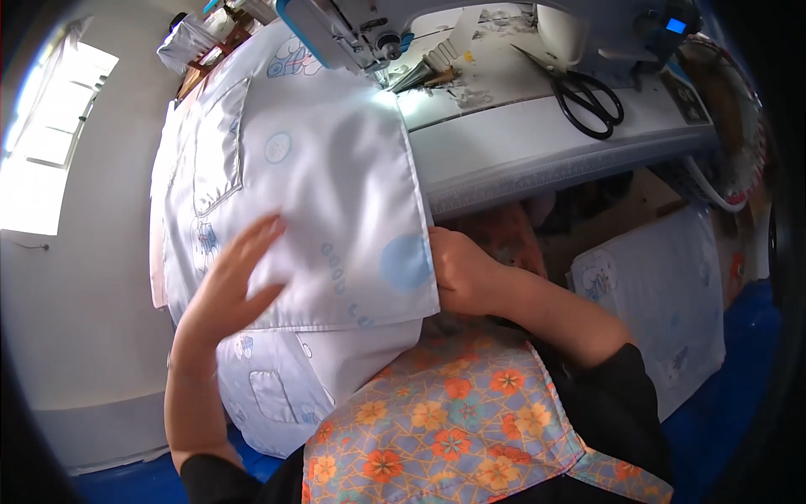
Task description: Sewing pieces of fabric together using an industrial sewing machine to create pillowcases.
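Nearest the camera lies a floral orange-and-blue patterned cloth (453,420) over the person's lap, with black sleeves on both forearms. Just beyond it, the left hand (231,281) rests flat on a white satin garment piece printed with pale blue circles and cartoon figures (327,185), fingers spread apart and pointing up and to the right, clamped on nothing. The right hand (457,269) is at the garment's right edge near its lower corner; its grip is closed, pinching that hemmed edge between thumb and fingers.

The garment hangs from the white desk (537,143) down toward the lap. Its long axis runs from the far left, where it lies under the sewing machine (361,29), toward the near right, and its hemmed bottom edge faces the person. A sewn patch pocket shows on its left part.

To the right, below the desk, another white printed fabric piece (663,294) sits well apart from the hands. Farther off, on the desk top, black-handled scissors (588,97) lie to the right of the sewing machine.
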`<state>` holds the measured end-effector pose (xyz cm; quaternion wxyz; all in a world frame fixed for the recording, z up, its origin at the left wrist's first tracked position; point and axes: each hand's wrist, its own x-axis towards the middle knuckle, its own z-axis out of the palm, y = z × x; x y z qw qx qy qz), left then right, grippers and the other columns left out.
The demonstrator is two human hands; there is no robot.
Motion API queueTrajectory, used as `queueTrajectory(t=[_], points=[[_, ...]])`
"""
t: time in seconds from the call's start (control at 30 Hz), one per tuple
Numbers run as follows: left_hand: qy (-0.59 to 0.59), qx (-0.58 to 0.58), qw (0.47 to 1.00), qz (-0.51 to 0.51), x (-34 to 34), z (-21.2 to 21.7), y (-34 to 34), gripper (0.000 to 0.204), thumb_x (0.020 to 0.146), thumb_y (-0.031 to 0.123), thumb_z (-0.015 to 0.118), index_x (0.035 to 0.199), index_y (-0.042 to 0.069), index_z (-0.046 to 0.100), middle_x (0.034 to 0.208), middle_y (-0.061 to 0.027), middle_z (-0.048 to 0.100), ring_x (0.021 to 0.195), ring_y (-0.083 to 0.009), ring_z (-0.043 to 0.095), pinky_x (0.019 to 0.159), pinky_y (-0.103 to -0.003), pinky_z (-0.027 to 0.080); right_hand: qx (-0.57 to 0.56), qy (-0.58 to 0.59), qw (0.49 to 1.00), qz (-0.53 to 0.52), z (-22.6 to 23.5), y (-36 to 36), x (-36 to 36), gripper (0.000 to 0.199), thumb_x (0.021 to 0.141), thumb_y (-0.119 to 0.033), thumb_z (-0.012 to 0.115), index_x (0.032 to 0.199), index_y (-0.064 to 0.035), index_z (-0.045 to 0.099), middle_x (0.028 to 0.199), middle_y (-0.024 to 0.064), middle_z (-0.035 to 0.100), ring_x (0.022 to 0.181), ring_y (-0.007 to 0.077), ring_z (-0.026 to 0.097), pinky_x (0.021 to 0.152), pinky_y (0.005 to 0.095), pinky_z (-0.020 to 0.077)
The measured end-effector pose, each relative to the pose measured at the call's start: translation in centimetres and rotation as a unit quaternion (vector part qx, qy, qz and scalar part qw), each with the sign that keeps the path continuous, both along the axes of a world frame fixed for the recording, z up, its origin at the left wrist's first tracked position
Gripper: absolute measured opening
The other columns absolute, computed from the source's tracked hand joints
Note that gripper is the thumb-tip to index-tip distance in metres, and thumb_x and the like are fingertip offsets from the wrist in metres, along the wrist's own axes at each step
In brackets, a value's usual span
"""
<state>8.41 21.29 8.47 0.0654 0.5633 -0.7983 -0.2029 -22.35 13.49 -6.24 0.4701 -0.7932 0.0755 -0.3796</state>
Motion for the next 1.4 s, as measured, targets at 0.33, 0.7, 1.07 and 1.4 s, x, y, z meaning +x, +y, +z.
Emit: queueTrajectory(t=[0.33, 0.7, 1.07, 1.4], points=[[-0.043, -0.248, 0.966, 0.055, -12.3, -11.2, -14.2, 0.038, 0.09, 0.008, 0.053, 0.125, -0.006, 0.059, 0.134, -0.0206, 0.061, 0.126, -0.0364, 0.056, 0.108, -0.045, 0.044, -0.032, 0.026, 0.998, -0.044, -0.4, -0.2, -0.4, 0.026, 0.086, -0.016, 0.067, 0.108, -0.0034, 0.069, 0.109, 0.0181, 0.069, 0.104, 0.0411, 0.064, 0.096, 0.0472, 0.0516], [-0.021, -0.245, 0.965, 0.093, -12.6, -11.7, -15.7, 0.032, 0.085, 0.004, 0.057, 0.116, -0.003, 0.063, 0.117, -0.0182, 0.066, 0.1, -0.0386, 0.067, 0.09, -0.045, 0.055, 0.018, 0.065, 0.997, -0.034, -1.4, -1.3, -0.2, 0.024, 0.086, -0.013, 0.065, 0.109, -0.0059, 0.069, 0.113, 0.0122, 0.07, 0.109, 0.0351, 0.065, 0.1, 0.045, 0.0502], [0.014, -0.331, 0.943, 0.024, -11.0, -12.3, -17.7, 0.022, 0.083, 0.013, 0.062, 0.1, -0.002, 0.065, 0.112, -0.0179, 0.066, 0.105, -0.0363, 0.064, 0.094, -0.046, 0.053, -0.14, 0.047, 0.981, -0.129, -0.4, -3.0, -1.0, 0.029, 0.079, -0.006, 0.071, 0.108, -0.0064, 0.071, 0.109, 0.0131, 0.071, 0.109, 0.035, 0.066, 0.099, 0.0444, 0.0523], [-0.07, -0.328, 0.942, -0.016, -9.6, -11.1, -17.5, 0.037, 0.082, 0.021, 0.066, 0.115, 0.003, 0.067, 0.118, -0.018, 0.066, 0.117, -0.0317, 0.061, 0.106, -0.051, 0.041, -0.158, 0.088, 0.97, -0.163, 0.5, -5.8, -0.7, 0.027, 0.076, 0.003, 0.064, 0.101, -0.0013, 0.072, 0.102, 0.0179, 0.072, 0.108, 0.0388, 0.067, 0.094, 0.0433, 0.0543]])
